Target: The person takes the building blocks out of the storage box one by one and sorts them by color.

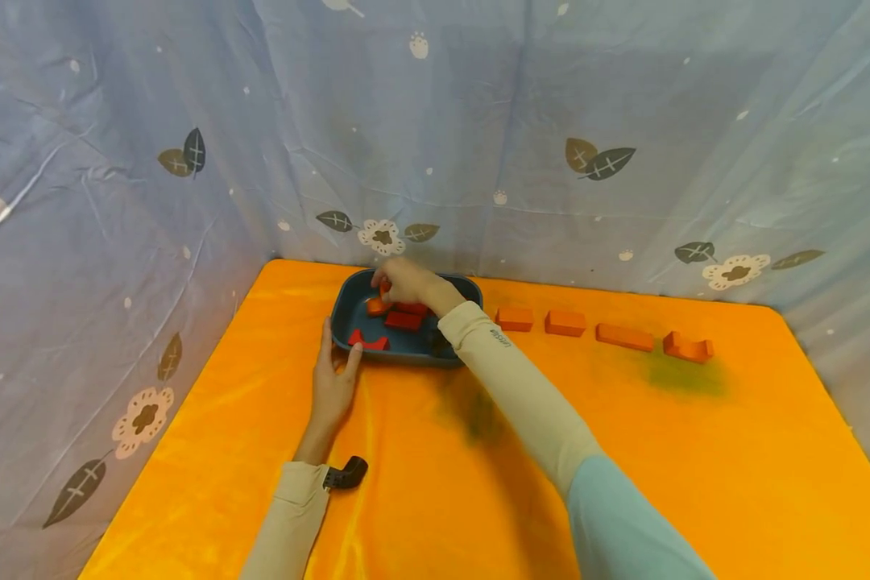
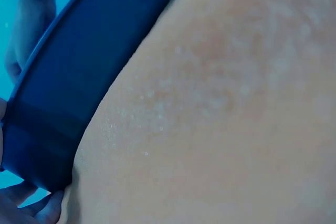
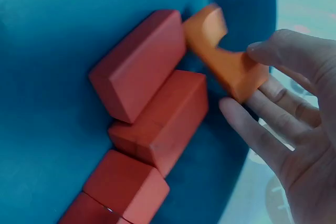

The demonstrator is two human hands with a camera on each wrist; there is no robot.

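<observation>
Floral grey curtain [image 1: 471,153], yellow-orange tablecloth [image 1: 413,483], perhaps velvety

Small dark lettering [image 1: 501,338] runs along the pale right sleeve [image 1: 525,387]. It is too small to read surely.

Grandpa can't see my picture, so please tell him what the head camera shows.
A right hand pinches an orange block inside a blue tray with red blocks, while the left hand touches the tray's near left corner. Four more orange blocks line up to the tray's right on an orange cloth, and a leaf-and-flower curtain hangs behind.
</observation>
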